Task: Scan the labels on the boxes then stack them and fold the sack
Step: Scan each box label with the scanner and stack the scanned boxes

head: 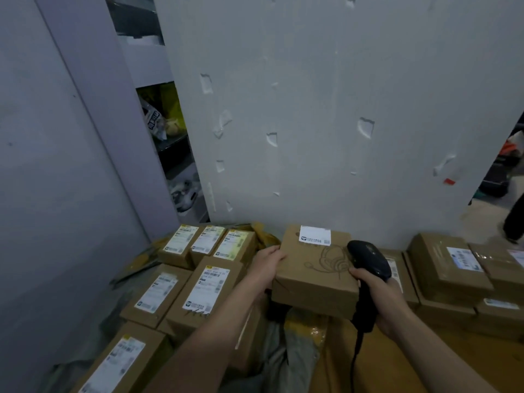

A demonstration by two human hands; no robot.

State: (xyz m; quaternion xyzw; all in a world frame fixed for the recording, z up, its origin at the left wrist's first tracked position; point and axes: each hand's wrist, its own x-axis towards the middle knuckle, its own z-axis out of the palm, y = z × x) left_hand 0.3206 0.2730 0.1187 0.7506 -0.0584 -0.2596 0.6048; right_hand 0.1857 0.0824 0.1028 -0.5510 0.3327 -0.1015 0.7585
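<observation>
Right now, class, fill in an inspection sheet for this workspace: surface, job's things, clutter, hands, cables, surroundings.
Surface: brown surface, partly covered by boxes.
Job's things: held box with white label; labelled boxes at left; stacked boxes at right; crumpled sack below.
Clutter: nothing seen.
Hands: left hand holds the held box; right hand grips the scanner.
Cables: scanner cable hangs down.
Surroundings: grey wall; shelves at left.

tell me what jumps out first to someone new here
The box with a headset drawing and a white label, held mid-frame by the left hand, catches the eye first. At its right edge the right hand grips a black scanner. More labelled boxes lie lower left.
</observation>
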